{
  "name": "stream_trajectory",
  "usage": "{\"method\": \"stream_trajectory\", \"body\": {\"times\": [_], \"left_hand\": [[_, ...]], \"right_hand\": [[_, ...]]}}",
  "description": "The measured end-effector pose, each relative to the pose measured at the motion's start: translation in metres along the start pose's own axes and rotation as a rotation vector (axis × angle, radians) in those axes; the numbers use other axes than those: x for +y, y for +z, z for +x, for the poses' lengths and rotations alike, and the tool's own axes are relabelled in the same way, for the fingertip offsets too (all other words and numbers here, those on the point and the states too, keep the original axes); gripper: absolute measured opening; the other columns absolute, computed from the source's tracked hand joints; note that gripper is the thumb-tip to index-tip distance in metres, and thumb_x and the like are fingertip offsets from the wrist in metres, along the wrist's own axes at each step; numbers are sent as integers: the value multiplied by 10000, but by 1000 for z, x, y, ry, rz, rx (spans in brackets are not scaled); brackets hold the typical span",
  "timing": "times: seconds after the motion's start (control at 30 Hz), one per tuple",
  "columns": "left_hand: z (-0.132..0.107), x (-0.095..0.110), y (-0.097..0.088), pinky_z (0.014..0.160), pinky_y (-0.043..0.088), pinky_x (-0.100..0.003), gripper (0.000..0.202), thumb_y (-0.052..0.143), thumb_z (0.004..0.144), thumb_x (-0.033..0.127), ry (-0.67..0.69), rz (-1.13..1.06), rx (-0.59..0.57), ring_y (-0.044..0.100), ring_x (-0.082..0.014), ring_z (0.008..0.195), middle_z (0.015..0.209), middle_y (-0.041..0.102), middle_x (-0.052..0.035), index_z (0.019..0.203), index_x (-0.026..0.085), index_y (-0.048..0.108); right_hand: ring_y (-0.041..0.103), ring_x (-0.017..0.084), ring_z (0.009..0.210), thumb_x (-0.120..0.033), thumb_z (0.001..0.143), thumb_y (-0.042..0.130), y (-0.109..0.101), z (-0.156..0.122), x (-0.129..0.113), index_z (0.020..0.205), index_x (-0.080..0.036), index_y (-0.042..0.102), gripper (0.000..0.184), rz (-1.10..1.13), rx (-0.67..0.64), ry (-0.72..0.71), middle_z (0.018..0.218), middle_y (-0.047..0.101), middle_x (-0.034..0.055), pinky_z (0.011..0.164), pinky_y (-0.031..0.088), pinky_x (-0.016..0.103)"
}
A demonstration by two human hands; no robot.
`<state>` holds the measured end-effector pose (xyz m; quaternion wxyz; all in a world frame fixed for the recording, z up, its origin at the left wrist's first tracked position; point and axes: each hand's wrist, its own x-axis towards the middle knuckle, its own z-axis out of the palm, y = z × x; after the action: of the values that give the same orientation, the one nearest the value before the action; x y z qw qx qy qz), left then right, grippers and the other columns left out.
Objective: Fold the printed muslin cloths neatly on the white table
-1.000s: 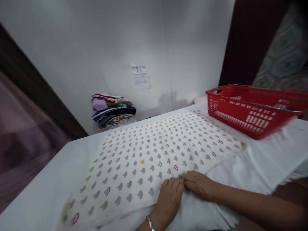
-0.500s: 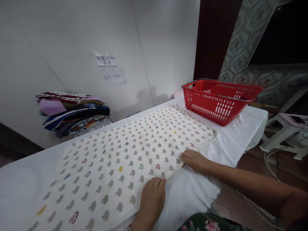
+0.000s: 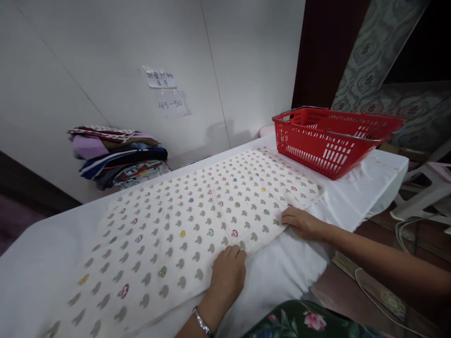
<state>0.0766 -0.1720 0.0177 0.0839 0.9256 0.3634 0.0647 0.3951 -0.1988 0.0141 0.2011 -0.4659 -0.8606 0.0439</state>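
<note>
A cream cloth [image 3: 197,211] printed with grey mushrooms and a few coloured ones lies spread out flat on the table. My left hand [image 3: 228,274] is at the middle of its near edge, fingers curled together over the border. Farther right along the same edge, my right hand [image 3: 303,224] has its fingers bent and pressed together on the hem. Both thumbs are hidden, and the fingertips show only in part. A metal bracelet [image 3: 201,322] circles my left wrist.
A red plastic basket [image 3: 313,145] with metal handles stands at the table's far right. Folded clothes [image 3: 121,155] are piled at the back left by the wall. White fabric [image 3: 347,206] covers the table. Paper notes [image 3: 172,104] hang on the wall. Cables [image 3: 401,230] lie on the floor.
My right hand has slid a little to the right along the cloth's near edge. My left hand stays at about the same spot on the edge. The view has shifted slightly.
</note>
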Motion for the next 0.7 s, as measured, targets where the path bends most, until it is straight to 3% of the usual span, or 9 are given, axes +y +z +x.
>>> {"method": "stream_trajectory", "body": {"times": [0.13,0.23,0.3,0.53,0.63,0.7], "left_hand": [[0,3,-1,717,398,-326,40,524,832,230,17,-33,43,502,-194,847,889,554,-23,817,201,547],[7,4,-3,725,407,-324,106,523,847,292,39,-71,60,503,-193,851,890,550,-30,818,193,547],[18,3,-5,738,413,-319,108,496,863,272,40,-87,62,504,-187,857,890,548,-33,821,186,547],[62,-21,-11,801,417,-330,158,467,863,229,-156,30,138,484,-204,979,1064,537,-65,974,174,565],[66,-32,-10,813,417,-325,130,485,846,223,-232,23,96,496,-203,958,968,561,-57,889,176,598],[67,-39,-11,817,419,-314,132,482,847,230,-238,-21,99,506,-192,938,935,570,-48,827,181,603]], "right_hand": [[528,188,1035,-27,729,408,-7,-11,15,1049,-203,578,403,159,115,116,1088,586,86,878,448,363],[564,193,984,-117,786,433,-15,-16,34,996,-203,609,286,146,239,299,1043,618,77,857,466,361],[585,200,929,-204,818,453,-19,-14,46,964,-192,622,224,94,254,415,998,637,78,824,478,359],[589,224,953,-369,838,449,-22,11,69,978,-194,642,296,-132,52,607,1032,646,91,839,459,338],[599,227,912,-372,848,407,-18,13,77,922,-208,656,308,-175,-71,589,994,653,82,788,472,334],[606,248,898,-376,851,379,-14,14,86,880,-200,666,338,-199,-79,582,971,656,94,785,479,367]]}}
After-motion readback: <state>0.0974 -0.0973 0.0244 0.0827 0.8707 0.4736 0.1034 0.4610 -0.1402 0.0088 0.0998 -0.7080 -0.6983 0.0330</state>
